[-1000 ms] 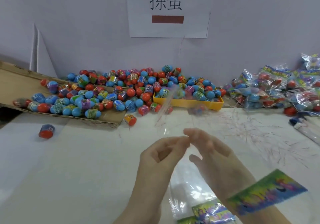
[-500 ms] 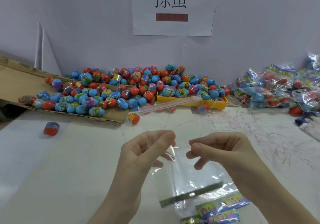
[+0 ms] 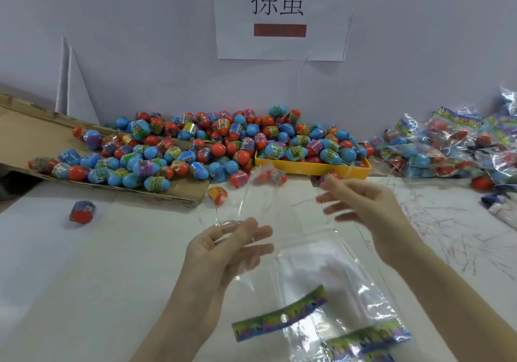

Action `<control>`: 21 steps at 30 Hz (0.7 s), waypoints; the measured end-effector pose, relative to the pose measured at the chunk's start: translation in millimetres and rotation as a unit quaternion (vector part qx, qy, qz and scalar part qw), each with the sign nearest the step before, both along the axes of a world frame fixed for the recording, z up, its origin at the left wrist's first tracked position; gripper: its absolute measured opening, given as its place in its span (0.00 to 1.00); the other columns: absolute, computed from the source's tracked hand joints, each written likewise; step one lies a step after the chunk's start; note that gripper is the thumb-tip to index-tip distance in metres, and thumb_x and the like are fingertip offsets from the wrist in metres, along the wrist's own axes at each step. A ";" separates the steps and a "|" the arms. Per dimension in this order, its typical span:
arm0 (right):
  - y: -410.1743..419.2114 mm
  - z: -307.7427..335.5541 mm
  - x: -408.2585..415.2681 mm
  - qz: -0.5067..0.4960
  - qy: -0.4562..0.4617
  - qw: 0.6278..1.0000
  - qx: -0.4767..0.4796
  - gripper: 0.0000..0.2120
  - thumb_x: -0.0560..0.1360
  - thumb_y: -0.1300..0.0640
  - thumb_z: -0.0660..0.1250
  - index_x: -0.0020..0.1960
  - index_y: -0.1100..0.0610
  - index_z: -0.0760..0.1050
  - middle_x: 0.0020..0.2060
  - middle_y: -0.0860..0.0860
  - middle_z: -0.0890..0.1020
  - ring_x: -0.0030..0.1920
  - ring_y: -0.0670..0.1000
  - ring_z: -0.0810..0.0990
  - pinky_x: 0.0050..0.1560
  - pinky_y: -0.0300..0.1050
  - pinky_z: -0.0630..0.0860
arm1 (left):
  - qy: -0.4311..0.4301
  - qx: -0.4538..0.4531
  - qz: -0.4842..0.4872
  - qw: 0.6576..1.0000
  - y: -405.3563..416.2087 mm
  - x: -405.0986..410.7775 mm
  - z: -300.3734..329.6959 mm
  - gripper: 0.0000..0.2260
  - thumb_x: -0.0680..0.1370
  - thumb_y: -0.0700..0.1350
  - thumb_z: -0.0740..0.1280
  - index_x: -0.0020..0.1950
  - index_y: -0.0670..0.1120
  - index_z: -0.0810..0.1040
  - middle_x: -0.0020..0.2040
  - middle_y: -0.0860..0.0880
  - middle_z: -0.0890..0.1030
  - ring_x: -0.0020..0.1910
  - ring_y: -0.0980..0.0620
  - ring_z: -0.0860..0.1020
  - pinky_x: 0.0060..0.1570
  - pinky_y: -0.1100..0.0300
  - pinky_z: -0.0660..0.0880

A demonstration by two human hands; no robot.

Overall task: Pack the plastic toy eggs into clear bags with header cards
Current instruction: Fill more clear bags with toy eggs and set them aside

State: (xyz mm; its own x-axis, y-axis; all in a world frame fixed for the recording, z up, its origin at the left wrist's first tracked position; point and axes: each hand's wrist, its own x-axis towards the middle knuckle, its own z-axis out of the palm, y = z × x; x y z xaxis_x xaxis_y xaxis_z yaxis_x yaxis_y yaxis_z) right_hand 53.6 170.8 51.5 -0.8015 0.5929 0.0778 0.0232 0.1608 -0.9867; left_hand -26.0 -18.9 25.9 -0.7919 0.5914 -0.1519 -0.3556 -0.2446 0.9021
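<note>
My two hands hold a clear bag (image 3: pixel 293 221) over the white table, its mouth turned toward the eggs. My left hand (image 3: pixel 232 249) pinches the mouth's left edge between thumb and fingers. At the right edge, my right hand (image 3: pixel 361 202) grips the film higher up. The bag's colourful header card (image 3: pixel 279 317) hangs at its near end. Beyond the hands lies a pile of blue-and-red plastic toy eggs (image 3: pixel 223 143), none of them inside the bag.
Eggs spill over a cardboard sheet (image 3: pixel 28 137) at the left and fill a yellow tray (image 3: pixel 313 167). Single eggs (image 3: pixel 81 212) (image 3: pixel 216 194) sit on the table. Packed bags (image 3: pixel 447 149) are heaped at the right. Spare bags with header cards (image 3: pixel 363 339) lie at the near edge.
My hands have moved apart from a close pinch, the right one rising toward the tray. The bag's mouth is now spread wide between them.
</note>
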 end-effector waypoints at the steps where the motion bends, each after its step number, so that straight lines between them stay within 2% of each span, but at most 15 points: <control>1: 17.2 -5.2 -12.1 -0.062 -0.021 0.997 0.052 0.10 0.68 0.49 0.70 0.43 0.56 0.82 0.36 0.49 0.84 0.35 0.45 0.80 0.35 0.34 0.75 | -0.012 0.000 0.007 1.000 0.1 -3.3 -3.7 0.18 0.54 0.49 0.74 0.39 0.42 0.79 0.40 0.43 0.85 0.32 0.50 0.83 0.27 0.67 0.76; 3: 47.9 -18.4 -34.9 -0.149 -0.084 0.967 0.186 0.09 0.72 0.54 0.70 0.49 0.57 0.80 0.41 0.50 0.83 0.41 0.46 0.79 0.41 0.38 0.75 | -0.022 -0.003 0.018 1.000 0.7 -6.2 -10.7 0.19 0.54 0.48 0.74 0.41 0.41 0.77 0.39 0.43 0.85 0.31 0.51 0.83 0.27 0.68 0.76; 5: 68.6 -32.4 -51.8 -0.178 -0.166 0.927 0.286 0.12 0.73 0.52 0.67 0.52 0.58 0.79 0.45 0.51 0.82 0.46 0.50 0.78 0.46 0.46 0.76 | -0.033 -0.004 0.024 0.999 2.1 -6.1 -16.9 0.21 0.53 0.47 0.74 0.42 0.42 0.76 0.38 0.44 0.85 0.30 0.51 0.82 0.26 0.68 0.75; 6: 75.2 -37.8 -58.5 -0.181 -0.205 0.907 0.320 0.13 0.73 0.50 0.67 0.51 0.59 0.78 0.45 0.52 0.82 0.47 0.51 0.78 0.46 0.47 0.76 | -0.040 -0.004 0.026 0.999 2.7 -6.2 -19.5 0.22 0.52 0.47 0.74 0.43 0.42 0.76 0.38 0.44 0.85 0.30 0.51 0.82 0.26 0.68 0.75; 9: 82.7 -46.3 -74.4 -0.194 -0.281 0.845 0.412 0.18 0.71 0.42 0.67 0.48 0.57 0.76 0.43 0.52 0.79 0.47 0.53 0.74 0.38 0.44 0.71 | -0.049 -0.001 0.026 0.998 3.9 -7.1 -23.2 0.24 0.51 0.47 0.75 0.44 0.41 0.76 0.37 0.43 0.85 0.30 0.51 0.82 0.25 0.67 0.75; 11: 83.2 -49.1 -81.1 -0.209 -0.296 0.801 0.476 0.20 0.69 0.39 0.68 0.51 0.54 0.74 0.45 0.51 0.77 0.49 0.52 0.72 0.40 0.43 0.68 | -0.056 0.002 0.023 0.998 3.5 -8.4 -24.8 0.24 0.52 0.47 0.75 0.45 0.41 0.77 0.37 0.43 0.85 0.29 0.51 0.82 0.25 0.67 0.75; 13: 83.9 -52.2 -84.7 -0.215 -0.305 0.771 0.516 0.22 0.69 0.39 0.68 0.54 0.53 0.72 0.48 0.51 0.77 0.50 0.52 0.72 0.43 0.44 0.69 | -0.063 0.004 0.021 0.998 2.8 -9.3 -26.8 0.24 0.52 0.46 0.74 0.46 0.41 0.77 0.37 0.43 0.85 0.29 0.51 0.82 0.25 0.67 0.75; 15: 85.6 -54.8 -86.9 -0.216 -0.317 0.750 0.539 0.22 0.70 0.40 0.68 0.55 0.53 0.71 0.49 0.51 0.77 0.51 0.52 0.73 0.45 0.44 0.70 | -0.063 0.004 0.014 0.998 2.4 -9.5 -28.8 0.23 0.53 0.45 0.74 0.46 0.41 0.80 0.37 0.43 0.85 0.29 0.50 0.82 0.24 0.67 0.75; 17: 88.4 -56.9 -89.1 -0.218 -0.315 0.738 0.555 0.20 0.71 0.42 0.67 0.55 0.54 0.69 0.50 0.52 0.78 0.51 0.52 0.74 0.46 0.44 0.70 | -0.054 0.000 0.002 0.999 2.4 -9.5 -30.0 0.18 0.53 0.43 0.75 0.41 0.41 0.84 0.36 0.42 0.84 0.29 0.50 0.82 0.24 0.67 0.75; 19: 90.9 -58.4 -89.7 -0.220 -0.301 0.745 0.553 0.19 0.72 0.44 0.67 0.56 0.54 0.69 0.51 0.51 0.77 0.52 0.52 0.73 0.48 0.44 0.70 | -0.035 -0.009 -0.014 0.999 2.3 -9.0 -29.7 0.14 0.53 0.36 0.80 0.36 0.44 0.85 0.35 0.43 0.84 0.29 0.50 0.82 0.25 0.67 0.75; 21: 91.9 -59.4 -88.8 -0.207 -0.297 0.747 0.557 0.18 0.73 0.44 0.65 0.57 0.54 0.71 0.51 0.51 0.76 0.53 0.52 0.72 0.50 0.44 0.69 | -0.027 -0.013 -0.018 0.999 1.9 -8.5 -29.9 0.11 0.56 0.37 0.79 0.35 0.47 0.85 0.34 0.43 0.84 0.29 0.50 0.82 0.25 0.67 0.75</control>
